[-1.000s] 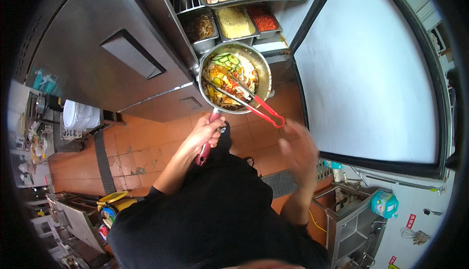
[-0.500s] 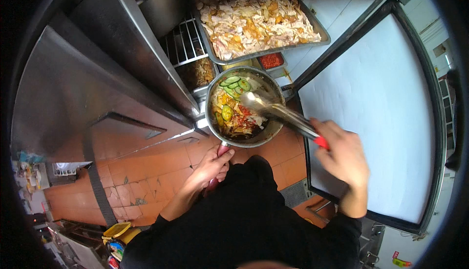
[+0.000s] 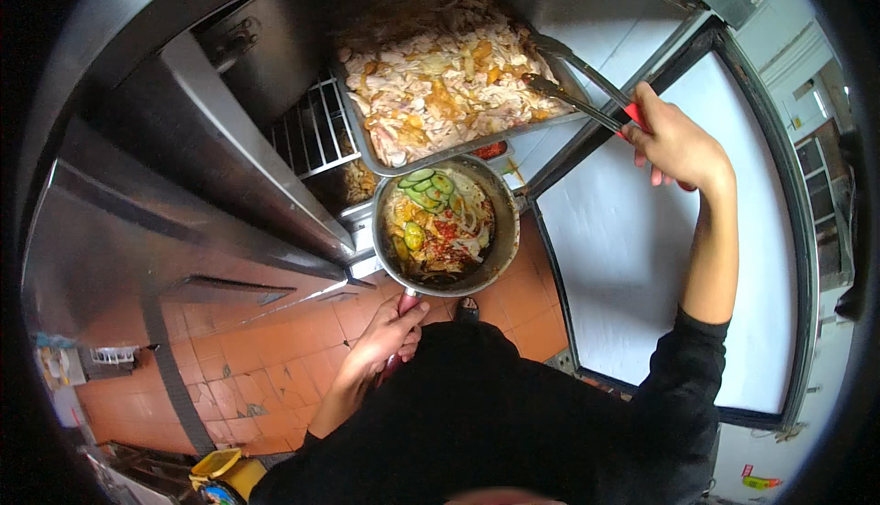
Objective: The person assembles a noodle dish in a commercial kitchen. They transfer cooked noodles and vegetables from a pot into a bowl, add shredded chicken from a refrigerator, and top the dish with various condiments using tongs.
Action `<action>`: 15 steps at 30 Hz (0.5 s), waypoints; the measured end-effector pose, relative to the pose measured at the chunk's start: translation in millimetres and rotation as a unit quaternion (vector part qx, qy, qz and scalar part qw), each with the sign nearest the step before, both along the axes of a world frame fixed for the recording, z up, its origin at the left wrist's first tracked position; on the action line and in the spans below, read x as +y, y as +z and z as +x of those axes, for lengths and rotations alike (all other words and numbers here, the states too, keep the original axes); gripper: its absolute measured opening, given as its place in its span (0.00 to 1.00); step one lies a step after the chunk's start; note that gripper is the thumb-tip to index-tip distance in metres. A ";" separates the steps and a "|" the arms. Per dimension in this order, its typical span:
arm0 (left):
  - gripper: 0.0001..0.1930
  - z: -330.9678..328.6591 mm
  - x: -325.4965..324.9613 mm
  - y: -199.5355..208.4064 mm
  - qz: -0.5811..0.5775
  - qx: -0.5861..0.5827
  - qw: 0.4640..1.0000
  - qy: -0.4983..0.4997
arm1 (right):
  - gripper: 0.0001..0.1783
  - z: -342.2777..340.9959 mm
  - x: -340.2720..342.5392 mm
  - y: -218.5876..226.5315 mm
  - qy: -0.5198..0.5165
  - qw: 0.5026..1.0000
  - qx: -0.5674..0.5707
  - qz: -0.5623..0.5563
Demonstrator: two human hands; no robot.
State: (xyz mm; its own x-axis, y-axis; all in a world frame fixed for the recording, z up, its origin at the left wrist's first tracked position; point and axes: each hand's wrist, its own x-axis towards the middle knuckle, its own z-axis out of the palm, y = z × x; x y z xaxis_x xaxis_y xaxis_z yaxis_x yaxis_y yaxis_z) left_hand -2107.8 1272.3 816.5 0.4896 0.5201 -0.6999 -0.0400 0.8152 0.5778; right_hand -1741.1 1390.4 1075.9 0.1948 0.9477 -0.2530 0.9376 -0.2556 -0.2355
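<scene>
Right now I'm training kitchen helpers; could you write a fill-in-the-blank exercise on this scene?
The left hand grips the pot by its ____.
The right hand holds a pair of ____.
The floor is laid with orange ____.
The door with the white inner face stands ____.

Missing words: handle; tongs; tiles; open.

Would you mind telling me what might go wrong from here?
The pot, held by its handle in the left hand, might tip. It also looks close to the tray and might bump it. The tongs in the right hand, at the tray's right side, might push food over its edge.
</scene>
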 end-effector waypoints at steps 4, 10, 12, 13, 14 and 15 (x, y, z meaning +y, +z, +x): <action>0.10 3.0 -0.7 0.9 0.003 0.009 1.000 0.007 | 0.12 4.3 24.1 -6.9 0.046 0.997 -0.062 0.004; 0.10 7.6 -3.6 -4.4 0.000 0.018 1.000 0.009 | 0.19 10.9 66.4 -27.4 0.174 0.947 -0.239 0.126; 0.10 10.9 -3.5 -5.6 0.001 0.011 1.000 0.010 | 0.22 10.0 64.4 -29.4 0.211 0.929 -0.259 0.158; 0.10 13.1 -3.1 -5.7 0.002 0.005 1.000 0.011 | 0.23 8.9 61.7 -29.2 0.223 0.914 -0.276 0.195; 0.10 15.5 -2.2 -5.8 0.004 -0.002 1.000 0.014 | 0.26 6.9 58.3 -32.2 0.238 0.909 -0.283 0.193; 0.10 18.1 -1.5 -5.6 0.003 -0.002 1.000 0.009 | 0.27 5.7 57.0 -32.6 0.222 0.918 -0.285 0.165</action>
State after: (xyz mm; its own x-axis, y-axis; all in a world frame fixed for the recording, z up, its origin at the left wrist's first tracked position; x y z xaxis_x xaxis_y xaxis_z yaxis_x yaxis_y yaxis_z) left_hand -2089.7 1270.8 810.8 0.4823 0.5339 -0.6944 -0.0575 0.8104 0.5831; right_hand -1735.4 1447.4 1043.3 -0.2168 0.9725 0.0847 0.9270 0.1778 0.3303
